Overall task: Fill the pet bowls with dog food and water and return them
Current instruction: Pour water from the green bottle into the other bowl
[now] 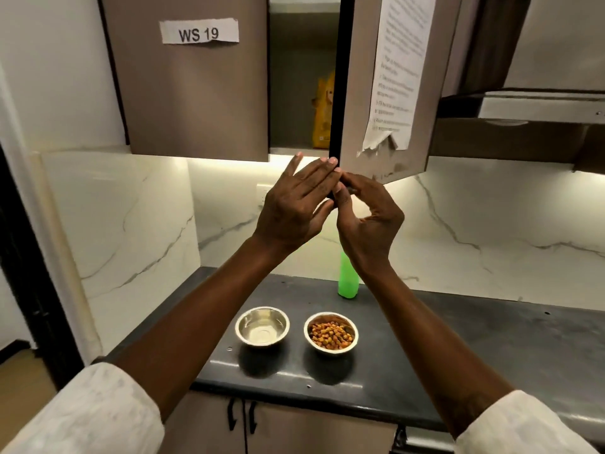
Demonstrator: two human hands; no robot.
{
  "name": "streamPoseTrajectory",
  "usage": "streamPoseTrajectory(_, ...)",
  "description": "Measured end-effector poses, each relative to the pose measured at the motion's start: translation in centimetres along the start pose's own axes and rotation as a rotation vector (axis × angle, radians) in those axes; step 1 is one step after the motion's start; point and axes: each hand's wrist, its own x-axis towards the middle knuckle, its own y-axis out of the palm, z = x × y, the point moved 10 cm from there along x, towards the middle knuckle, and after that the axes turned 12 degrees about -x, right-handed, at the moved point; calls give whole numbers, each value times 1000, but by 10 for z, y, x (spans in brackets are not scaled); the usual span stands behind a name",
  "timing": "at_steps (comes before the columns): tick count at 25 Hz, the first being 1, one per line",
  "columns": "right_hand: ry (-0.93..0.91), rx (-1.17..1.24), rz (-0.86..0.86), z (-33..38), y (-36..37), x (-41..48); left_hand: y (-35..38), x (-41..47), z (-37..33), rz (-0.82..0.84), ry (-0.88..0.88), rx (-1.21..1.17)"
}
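Observation:
Two steel pet bowls stand on the dark counter (pixel 491 348). The left bowl (pixel 262 326) looks shiny inside; I cannot tell if it holds water. The right bowl (pixel 330 334) holds brown and orange kibble. A yellow dog food bag (pixel 323 116) stands inside the upper cabinet, half hidden by the partly open cabinet door (pixel 360 93). Both hands are raised at the door's lower corner. My right hand (pixel 370 224) pinches the door's dark edge. My left hand (pixel 294 201) is flat with fingers apart, its fingertips against that edge.
A green bottle (pixel 347 283) stands at the back of the counter, partly behind my right wrist. A printed sheet (pixel 401 67) hangs on the open door. The closed door to the left carries a "WS 19" label (pixel 199 31). A range hood (pixel 523 106) juts out on the right.

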Motion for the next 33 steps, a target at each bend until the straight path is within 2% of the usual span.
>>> streamPoseTrajectory(4, -23, -56, 74, -17, 82, 0, -1, -25, 75, 15, -71, 134)
streamPoseTrajectory(8, -60, -212, 97, -46, 157, 8, 19, -39, 157, 85, -168, 236)
streamPoseTrajectory(16, -160, -424, 84, -95, 256, 11, 87, -59, 268, 218, -215, 327)
streamPoseTrajectory(24, -206, -567, 180, -134, 307, 22, 150, -64, 321, 419, -266, 413)
streamPoseTrajectory(33, -179, -576, 285, -151, 321, 31, 165, -63, 329, 521, -338, 452)
